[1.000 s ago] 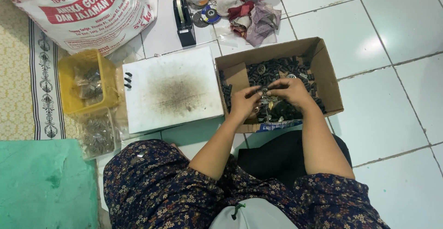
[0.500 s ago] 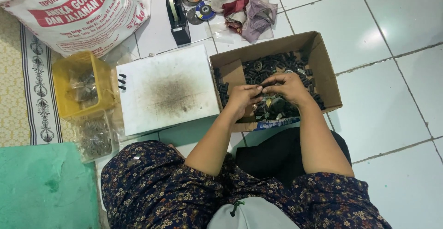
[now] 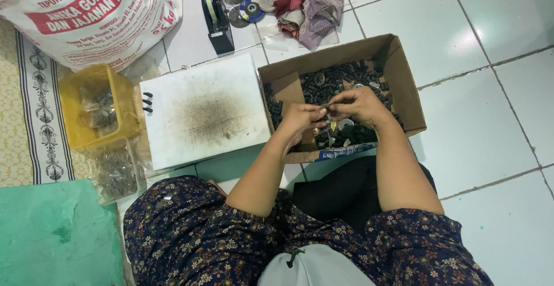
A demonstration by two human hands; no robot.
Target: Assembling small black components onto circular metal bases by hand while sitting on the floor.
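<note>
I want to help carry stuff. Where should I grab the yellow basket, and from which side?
Probably by the rim of the yellow basket, one hand on each long side, coming from above. It stands upright and open-topped with small parts inside, so a level lift keeps them in. Its right side sits close to the white board; the left is freer.

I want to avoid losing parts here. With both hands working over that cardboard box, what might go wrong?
1. The small part pinched between the left hand and right hand might slip into the heap of dark parts in the cardboard box and be hard to find.
2. A forearm pressing the box's near wall might tip it.
</note>
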